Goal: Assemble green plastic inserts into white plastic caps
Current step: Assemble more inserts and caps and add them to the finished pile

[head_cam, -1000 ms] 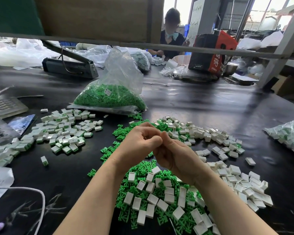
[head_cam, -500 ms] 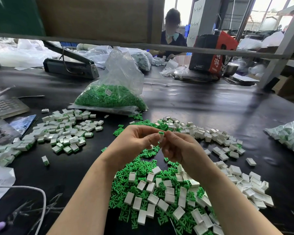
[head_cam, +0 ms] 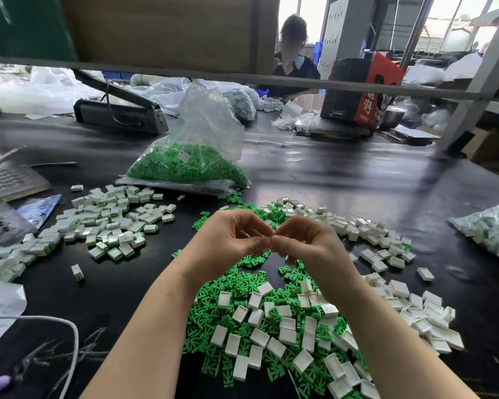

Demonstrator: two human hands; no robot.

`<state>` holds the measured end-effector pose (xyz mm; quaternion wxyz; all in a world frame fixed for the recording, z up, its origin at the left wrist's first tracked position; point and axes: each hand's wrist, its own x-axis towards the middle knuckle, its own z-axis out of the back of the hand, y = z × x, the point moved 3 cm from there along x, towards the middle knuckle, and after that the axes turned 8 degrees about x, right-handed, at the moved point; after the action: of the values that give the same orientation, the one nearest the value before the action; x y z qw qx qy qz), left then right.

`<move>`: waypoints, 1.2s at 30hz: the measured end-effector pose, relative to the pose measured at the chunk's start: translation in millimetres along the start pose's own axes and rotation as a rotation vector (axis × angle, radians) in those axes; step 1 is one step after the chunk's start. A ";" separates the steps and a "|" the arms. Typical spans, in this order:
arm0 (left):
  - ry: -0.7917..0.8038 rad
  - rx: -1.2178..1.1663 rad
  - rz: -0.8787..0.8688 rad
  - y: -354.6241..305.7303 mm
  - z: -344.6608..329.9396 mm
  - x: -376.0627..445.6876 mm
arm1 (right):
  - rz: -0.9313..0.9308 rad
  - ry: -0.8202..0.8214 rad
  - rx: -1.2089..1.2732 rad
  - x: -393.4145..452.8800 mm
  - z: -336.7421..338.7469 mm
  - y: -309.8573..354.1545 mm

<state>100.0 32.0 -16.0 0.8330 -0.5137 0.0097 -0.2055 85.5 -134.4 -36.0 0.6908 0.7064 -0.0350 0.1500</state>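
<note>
Above the middle of the black table, the left hand and right hand meet fingertip to fingertip, pinching something too small to identify. Loose green plastic inserts and white rectangular plastic caps lie heaped beneath, toward the near edge.

Two bare forearms are seen entering from the lower edge of the head view, each ending in a bare hand. No sleeve, cuff or glove is worn on either arm as far as the frame reaches. The left hand and the right hand carry short, unpainted nails. Neither wrist is covered.
</note>
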 end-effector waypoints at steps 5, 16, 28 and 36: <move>-0.013 0.102 -0.032 2.6 -1.8 1.3 | -0.021 -0.049 0.008 2.0 0.0 -3.1; -0.603 -1.010 0.613 58.1 42.6 -8.7 | -0.119 -0.235 -0.624 2.0 33.9 -8.7; -1.035 -1.649 0.461 89.9 79.5 -21.1 | -0.188 -0.261 -1.048 -1.3 45.5 -4.8; -0.551 -0.998 0.544 47.7 48.4 -9.5 | -0.152 0.260 -1.068 -1.5 -9.7 -28.1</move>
<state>118.1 95.1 -36.0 0.4872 -0.8537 0.0198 0.1828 89.7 -123.9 -63.5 0.9606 0.2340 0.0303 0.1471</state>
